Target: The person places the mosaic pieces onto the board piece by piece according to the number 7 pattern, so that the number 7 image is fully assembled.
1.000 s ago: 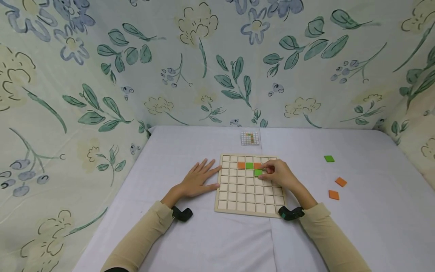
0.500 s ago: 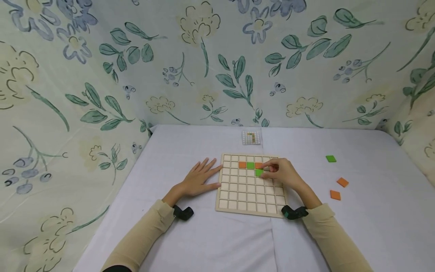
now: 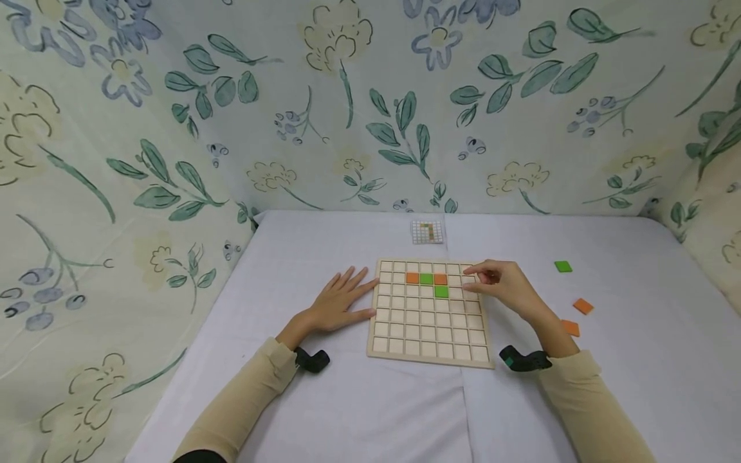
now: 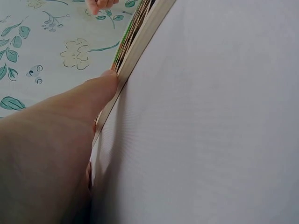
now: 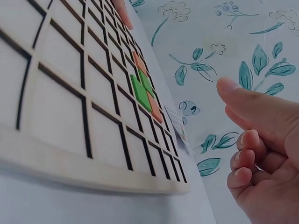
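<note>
A wooden grid board [image 3: 403,319] lies on the white-covered table. In its second row from the far side sit an orange tile [image 3: 412,278], a green tile [image 3: 426,278] and another orange tile [image 3: 440,279]. Directly below the last one is a second green tile [image 3: 441,291]. My left hand [image 3: 336,302] lies spread flat, thumb and fingertips at the board's left edge. Over the board's right side, my right hand [image 3: 505,286] is held with thumb and index finger apart and nothing between them; its other fingers [image 5: 243,158] curl loosely.
Right of the board lie a loose green tile [image 3: 563,266] and two orange tiles, one [image 3: 583,306] in plain sight and one [image 3: 570,327] partly behind the right wrist. A small printed grid card [image 3: 427,232] lies beyond the board. Floral cloth [image 3: 324,128] hangs behind the table.
My right hand has let go of the lower green tile, which stays in its cell, and has moved right. The left hand keeps its place.
</note>
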Tool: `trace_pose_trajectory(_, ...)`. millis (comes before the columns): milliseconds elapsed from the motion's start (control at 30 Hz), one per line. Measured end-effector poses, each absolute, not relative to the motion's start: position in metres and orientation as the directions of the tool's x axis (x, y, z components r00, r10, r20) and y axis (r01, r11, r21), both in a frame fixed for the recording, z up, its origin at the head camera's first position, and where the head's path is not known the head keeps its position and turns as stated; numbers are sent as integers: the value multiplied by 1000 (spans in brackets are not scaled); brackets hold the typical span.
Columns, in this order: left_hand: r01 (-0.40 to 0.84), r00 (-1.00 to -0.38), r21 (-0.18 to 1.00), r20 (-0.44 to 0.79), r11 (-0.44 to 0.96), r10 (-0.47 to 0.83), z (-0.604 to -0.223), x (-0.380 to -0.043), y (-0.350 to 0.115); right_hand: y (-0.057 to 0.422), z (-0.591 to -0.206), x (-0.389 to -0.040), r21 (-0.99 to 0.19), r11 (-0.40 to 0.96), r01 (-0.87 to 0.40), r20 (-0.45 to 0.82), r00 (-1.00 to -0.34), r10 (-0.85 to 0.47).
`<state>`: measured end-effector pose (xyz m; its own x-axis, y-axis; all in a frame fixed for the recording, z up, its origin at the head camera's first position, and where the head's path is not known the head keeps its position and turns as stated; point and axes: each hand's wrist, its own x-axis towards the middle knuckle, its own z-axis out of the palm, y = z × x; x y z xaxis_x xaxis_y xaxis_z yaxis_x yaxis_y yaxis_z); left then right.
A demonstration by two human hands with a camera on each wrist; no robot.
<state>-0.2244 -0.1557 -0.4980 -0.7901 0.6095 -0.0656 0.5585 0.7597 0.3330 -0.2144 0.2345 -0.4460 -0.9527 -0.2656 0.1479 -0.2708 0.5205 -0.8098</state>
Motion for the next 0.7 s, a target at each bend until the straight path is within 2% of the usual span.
trace_pose_trajectory(700, 558, -793, 325, -61, 763, 606, -498, -223, -155, 309, -443, -163, -779, 582, -232, 187, -973, -138)
